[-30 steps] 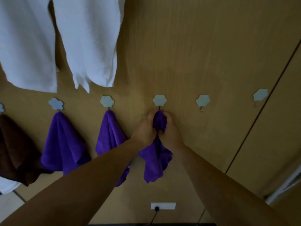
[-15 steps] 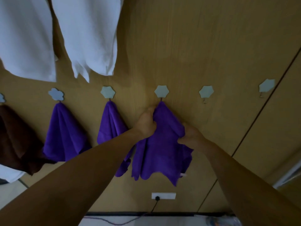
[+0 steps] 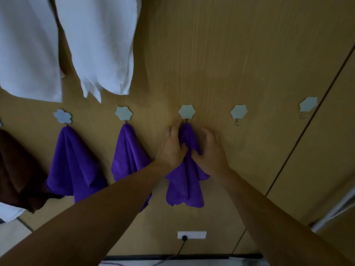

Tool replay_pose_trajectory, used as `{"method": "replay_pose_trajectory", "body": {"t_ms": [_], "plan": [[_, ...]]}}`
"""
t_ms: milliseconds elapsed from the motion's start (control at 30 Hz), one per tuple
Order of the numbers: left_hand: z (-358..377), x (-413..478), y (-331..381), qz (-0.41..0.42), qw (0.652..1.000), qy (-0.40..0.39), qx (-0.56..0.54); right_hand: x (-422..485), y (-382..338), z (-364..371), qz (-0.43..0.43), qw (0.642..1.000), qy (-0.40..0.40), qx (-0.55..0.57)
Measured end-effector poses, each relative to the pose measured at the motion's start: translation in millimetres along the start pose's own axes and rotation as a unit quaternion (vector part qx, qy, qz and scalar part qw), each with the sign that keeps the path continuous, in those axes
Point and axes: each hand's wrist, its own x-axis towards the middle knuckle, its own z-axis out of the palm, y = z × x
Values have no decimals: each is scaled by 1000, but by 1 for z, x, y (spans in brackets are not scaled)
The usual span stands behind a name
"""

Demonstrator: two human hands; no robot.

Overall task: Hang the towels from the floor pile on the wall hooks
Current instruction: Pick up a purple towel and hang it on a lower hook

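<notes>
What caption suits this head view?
Left hand and right hand grip a purple towel hanging from a wall hook beside two bare hooks.

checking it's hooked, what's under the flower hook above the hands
Under that flower hook the purple towel hangs by its bunched top, gripped by the left hand and right hand. The hook's metal tip is covered by cloth, so the catch is unseen.

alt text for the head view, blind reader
A left hand and right hand grip a purple towel hanging from a hook on a wooden wall. Two more purple towels hang left of it; two bare hooks sit right.
</notes>
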Motion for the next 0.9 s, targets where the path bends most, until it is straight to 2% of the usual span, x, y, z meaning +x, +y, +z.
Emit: {"method": "replay_pose_trajectory", "body": {"t_ms": [67,167,333,467,567,633,733,900], "plan": [[-7,3,1,26,999,-17,14,8,-18,5,-19,998,-37,48],[-17,5,2,39,997,-60,17,9,-27,13,30,988,-107,103],[-23,5,6,16,993,-116,-19,6,-30,20,62,988,-88,109],[-26,11,1,14,988,-147,-44,4,-32,20,83,989,-103,63],[-24,7,-8,54,983,-164,-69,-6,-32,22,154,980,-123,39],[-19,-2,-17,43,982,-170,-75,-16,-34,20,193,977,-95,6],[-13,-21,-36,41,985,-167,-23,-35,-41,14,246,964,-45,-86],[-16,-45,-60,58,968,-240,50,-89,-56,19,320,934,-17,-155]]}}
